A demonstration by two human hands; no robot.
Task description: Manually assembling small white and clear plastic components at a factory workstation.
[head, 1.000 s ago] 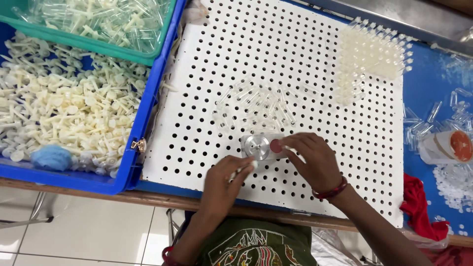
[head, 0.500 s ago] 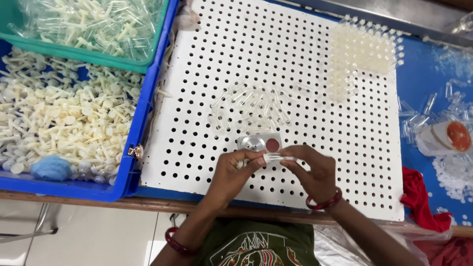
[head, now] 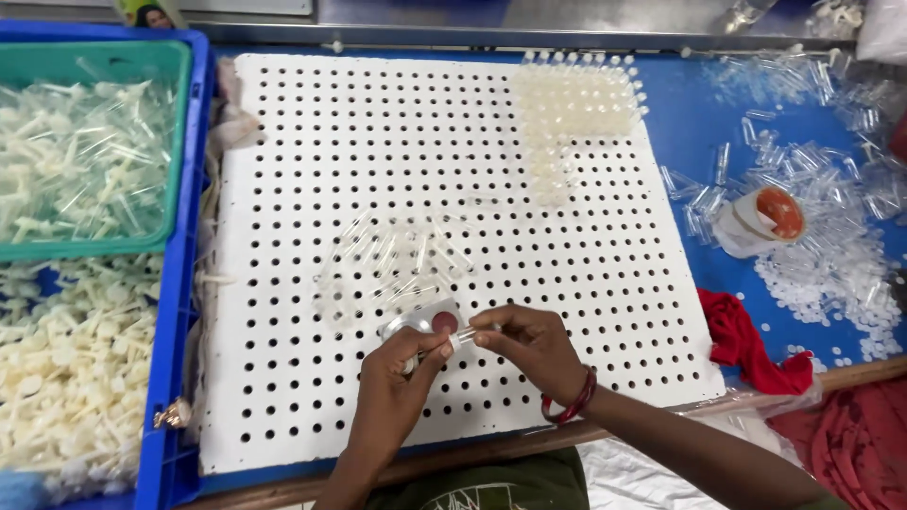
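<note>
Only the head view here, looking straight down at a white perforated board [head: 453, 236] that's sitting on a blue table [head: 699, 123]. The left hand [head: 392, 382] and the right hand [head: 534, 345] are meeting near the front edge of the board, both pinching a small clear tube [head: 465, 337] between their fingertips, so it's being held just above the board rather than sitting in a hole. Right behind the fingers a little round tin with a dark red pad [head: 430, 321] is lying on the board, and a loose pile of clear tubes [head: 397, 260] is lying just beyond that. As for progress, I'd say it's early going: only a block of whitish finished pieces [head: 572, 109] is standing in the holes at the far right corner, and most holes are open. Loads of white plastic parts are waiting in the blue bin [head: 175, 312] and green tray [head: 179, 142] on the left, and more clear tubes [head: 812, 179] are scattering across the table on the right.
</note>
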